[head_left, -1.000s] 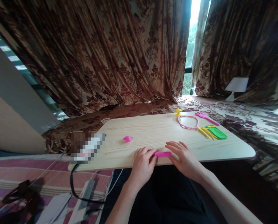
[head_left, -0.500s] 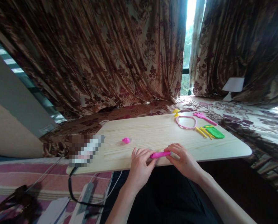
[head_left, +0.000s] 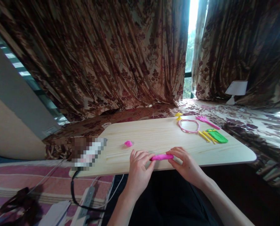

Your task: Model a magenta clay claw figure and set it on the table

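Note:
A bright pink roll of modelling clay (head_left: 162, 157) is stretched between my two hands near the table's front edge. My left hand (head_left: 140, 163) pinches its left end between thumb and fingers. At the other end, my right hand (head_left: 183, 160) closes thumb and fingertips on the roll. A small pink lump of clay (head_left: 128, 143) lies on the table beyond my left hand. Farther right are a pink twisted ring (head_left: 179, 125), a yellow mushroom-like piece (head_left: 178, 116), a pink hand-shaped piece (head_left: 208, 122), thin yellow sticks (head_left: 207, 137) and a flat green piece (head_left: 217, 136).
The pale wooden table (head_left: 151, 135) has a blurred-out object (head_left: 90, 153) at its left end, with a black strap hanging down. A power strip (head_left: 87, 197) and cables lie at lower left. A white lamp (head_left: 236, 89) stands beyond the table, before patterned curtains (head_left: 130, 56).
Both hands have closed on the pink roll's ends, and the roll now looks thicker and rounder. My right fingers, earlier stretched out, have curled in. The view has shifted slightly.

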`<state>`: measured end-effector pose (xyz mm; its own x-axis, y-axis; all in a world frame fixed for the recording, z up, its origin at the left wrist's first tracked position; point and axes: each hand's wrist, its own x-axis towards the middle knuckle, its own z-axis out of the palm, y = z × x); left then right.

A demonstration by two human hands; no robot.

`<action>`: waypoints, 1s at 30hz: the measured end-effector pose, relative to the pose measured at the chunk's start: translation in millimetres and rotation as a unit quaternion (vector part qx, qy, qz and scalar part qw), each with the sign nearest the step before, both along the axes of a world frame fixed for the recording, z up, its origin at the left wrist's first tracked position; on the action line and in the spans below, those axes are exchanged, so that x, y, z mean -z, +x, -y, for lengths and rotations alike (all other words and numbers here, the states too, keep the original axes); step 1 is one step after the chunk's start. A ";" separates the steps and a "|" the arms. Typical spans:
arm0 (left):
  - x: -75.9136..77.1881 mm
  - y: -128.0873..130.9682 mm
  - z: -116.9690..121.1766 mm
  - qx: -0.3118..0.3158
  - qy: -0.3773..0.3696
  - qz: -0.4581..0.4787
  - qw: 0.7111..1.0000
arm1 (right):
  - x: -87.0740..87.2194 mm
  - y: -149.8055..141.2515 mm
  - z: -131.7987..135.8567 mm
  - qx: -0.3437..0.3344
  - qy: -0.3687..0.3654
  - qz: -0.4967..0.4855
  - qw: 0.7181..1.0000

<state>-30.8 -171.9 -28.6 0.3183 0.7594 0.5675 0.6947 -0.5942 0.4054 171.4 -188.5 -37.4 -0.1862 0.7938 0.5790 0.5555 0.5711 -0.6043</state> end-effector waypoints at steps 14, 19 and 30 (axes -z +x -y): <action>-17.2 5.0 23.3 0.102 -0.262 0.361 0.889 | -13.1 -11.0 16.4 -0.059 -0.055 -0.105 0.991; -22.6 5.9 30.9 0.183 -0.327 0.478 0.795 | -28.5 -17.1 27.1 -0.074 -0.086 -0.134 0.984; -28.5 2.7 38.0 0.278 -0.405 0.500 0.713 | -37.1 -24.6 39.8 -0.092 -0.084 -0.137 0.983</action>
